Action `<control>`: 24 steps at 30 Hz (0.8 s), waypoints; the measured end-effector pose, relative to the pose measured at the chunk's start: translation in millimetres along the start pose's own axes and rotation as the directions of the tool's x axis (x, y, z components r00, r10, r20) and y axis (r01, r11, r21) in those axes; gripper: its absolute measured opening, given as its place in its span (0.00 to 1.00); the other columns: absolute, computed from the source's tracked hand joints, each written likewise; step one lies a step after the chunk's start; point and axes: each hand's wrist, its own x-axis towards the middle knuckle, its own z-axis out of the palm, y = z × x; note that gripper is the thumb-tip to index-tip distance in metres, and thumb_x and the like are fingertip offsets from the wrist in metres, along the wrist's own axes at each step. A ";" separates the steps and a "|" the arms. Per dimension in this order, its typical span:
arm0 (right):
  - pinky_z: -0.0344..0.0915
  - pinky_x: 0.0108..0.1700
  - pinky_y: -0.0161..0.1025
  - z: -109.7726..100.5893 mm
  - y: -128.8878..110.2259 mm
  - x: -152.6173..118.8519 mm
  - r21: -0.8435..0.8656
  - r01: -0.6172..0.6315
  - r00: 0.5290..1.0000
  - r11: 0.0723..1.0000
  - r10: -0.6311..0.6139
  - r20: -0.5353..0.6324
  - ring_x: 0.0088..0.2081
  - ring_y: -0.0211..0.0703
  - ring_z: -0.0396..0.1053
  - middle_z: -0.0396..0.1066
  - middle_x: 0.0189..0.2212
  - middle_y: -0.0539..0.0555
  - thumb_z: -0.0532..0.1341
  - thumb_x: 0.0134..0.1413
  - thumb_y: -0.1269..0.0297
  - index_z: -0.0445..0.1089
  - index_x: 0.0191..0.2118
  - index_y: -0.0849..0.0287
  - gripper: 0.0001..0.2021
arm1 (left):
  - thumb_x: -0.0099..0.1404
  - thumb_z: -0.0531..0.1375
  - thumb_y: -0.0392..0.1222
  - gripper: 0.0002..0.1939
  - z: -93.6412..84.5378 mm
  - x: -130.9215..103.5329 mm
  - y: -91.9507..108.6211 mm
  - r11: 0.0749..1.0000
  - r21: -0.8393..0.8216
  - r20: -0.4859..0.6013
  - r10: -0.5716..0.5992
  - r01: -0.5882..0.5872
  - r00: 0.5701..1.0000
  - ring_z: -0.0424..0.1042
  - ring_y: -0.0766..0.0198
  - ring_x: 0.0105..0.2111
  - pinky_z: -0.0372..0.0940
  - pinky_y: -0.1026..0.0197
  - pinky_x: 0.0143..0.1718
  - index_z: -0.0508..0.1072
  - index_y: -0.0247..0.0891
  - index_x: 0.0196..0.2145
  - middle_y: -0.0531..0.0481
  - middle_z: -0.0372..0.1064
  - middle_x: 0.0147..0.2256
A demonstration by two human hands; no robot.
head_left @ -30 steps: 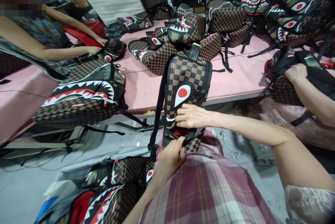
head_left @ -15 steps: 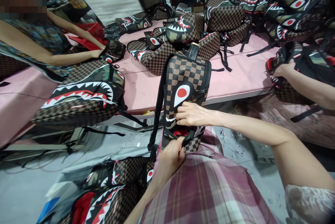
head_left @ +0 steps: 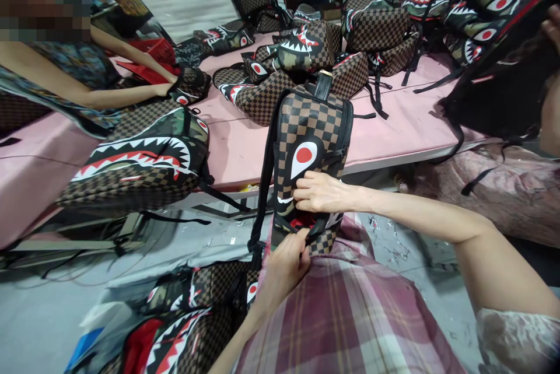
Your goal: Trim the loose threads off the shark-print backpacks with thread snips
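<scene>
A brown-and-black checkered backpack [head_left: 312, 120] with a red-and-white eye print stands upright on my lap, its top handle toward the table. A pocket low on its front gapes, showing red lining [head_left: 301, 221]. My left hand [head_left: 286, 260] is closed on the lower edge of that opening. Just above the opening, my right hand [head_left: 321, 192] has its fingers curled against the front panel below the eye; its fingertips are partly hidden, and it appears to pinch the upper edge of the pocket.
Several shark-print backpacks [head_left: 142, 155] lie on the pink table [head_left: 394, 123]. More backpacks [head_left: 210, 286] are heaped low at my left. A co-worker's arm [head_left: 126, 97] reaches into a bag at left. Another person at right holds up a dark backpack [head_left: 499, 88].
At the right, the other person has lifted and turned a backpack so its black side shows. My hands and the backpack on my lap have hardly moved.
</scene>
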 end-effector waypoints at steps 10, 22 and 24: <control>0.49 0.36 0.41 4.5 -3.8 2.4 0.005 0.055 0.998 0.998 -0.055 -0.024 0.37 0.41 0.56 0.65 0.32 0.52 0.48 0.62 0.74 0.68 0.31 0.60 0.13 | 0.59 0.47 0.33 0.15 -8.4 7.4 3.8 0.999 0.025 0.025 0.035 -0.036 0.999 0.66 0.67 0.25 0.61 0.67 0.26 0.66 0.37 0.43 0.55 0.62 0.22; 0.61 0.40 0.39 -26.1 -3.0 -48.6 0.717 -0.440 0.407 0.540 0.832 -0.377 0.39 0.40 0.66 0.69 0.38 0.54 0.59 0.55 0.60 0.69 0.44 0.57 0.12 | 0.60 0.56 0.47 0.11 -37.2 38.3 -37.3 0.978 -0.084 -0.199 -0.206 0.192 0.958 0.67 0.67 0.23 0.61 0.66 0.28 0.72 0.38 0.30 0.53 0.69 0.23; 0.62 0.39 0.37 -14.2 8.3 -66.3 0.879 -0.409 0.130 0.247 0.969 -0.212 0.37 0.39 0.66 0.68 0.36 0.51 0.63 0.48 0.58 0.68 0.46 0.57 0.18 | 0.59 0.55 0.50 0.13 -49.2 47.0 -80.7 0.894 -0.179 -0.228 -0.443 0.410 0.867 0.68 0.65 0.27 0.62 0.65 0.30 0.71 0.39 0.31 0.53 0.69 0.26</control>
